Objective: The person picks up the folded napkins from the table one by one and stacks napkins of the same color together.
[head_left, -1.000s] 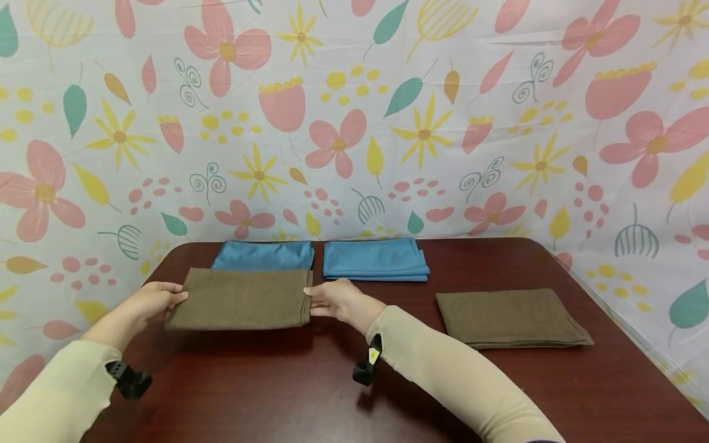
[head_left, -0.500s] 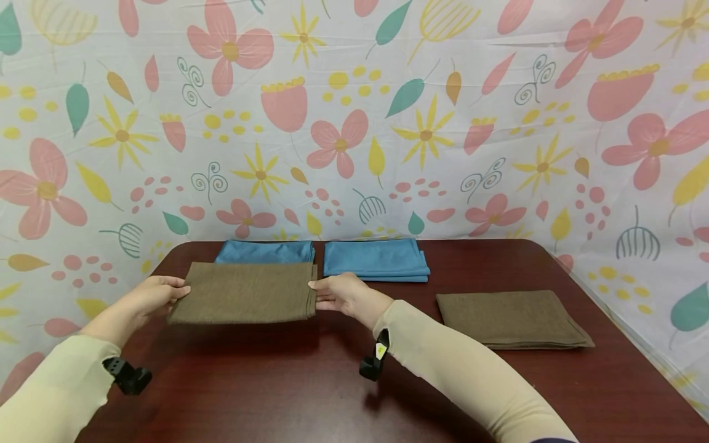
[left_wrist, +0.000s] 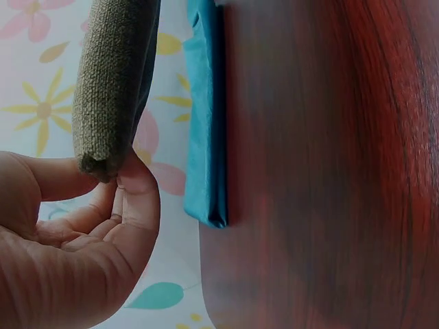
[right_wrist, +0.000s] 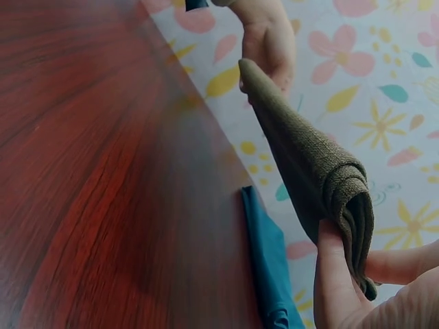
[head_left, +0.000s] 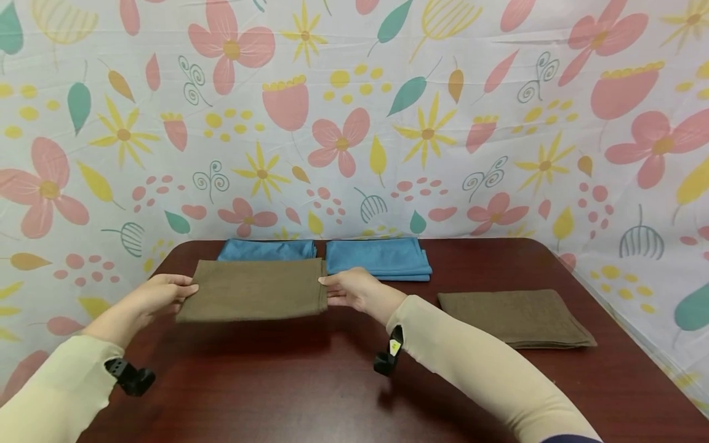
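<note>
A folded brown cloth (head_left: 255, 289) is held level above the table between both hands. My left hand (head_left: 157, 298) pinches its left edge; in the left wrist view, thumb and fingers of the left hand (left_wrist: 89, 233) meet at the cloth's corner (left_wrist: 110, 96). At the opposite edge my right hand (head_left: 357, 289) grips the layered folds, and the right wrist view shows the right hand (right_wrist: 377, 288) with the cloth (right_wrist: 309, 157) between thumb and fingers. Behind it a folded blue cloth (head_left: 266, 249) lies partly hidden.
Another folded blue cloth (head_left: 379, 258) lies at the back middle of the dark red table (head_left: 277, 381). A second folded brown cloth (head_left: 517, 317) lies on the right, partly behind the right sleeve (head_left: 476, 363). A flower-patterned sheet (head_left: 343, 123) hangs behind the table.
Both hands have moved the held brown cloth slightly right and toward the back, covering more of the left blue cloth. The grip looks the same.
</note>
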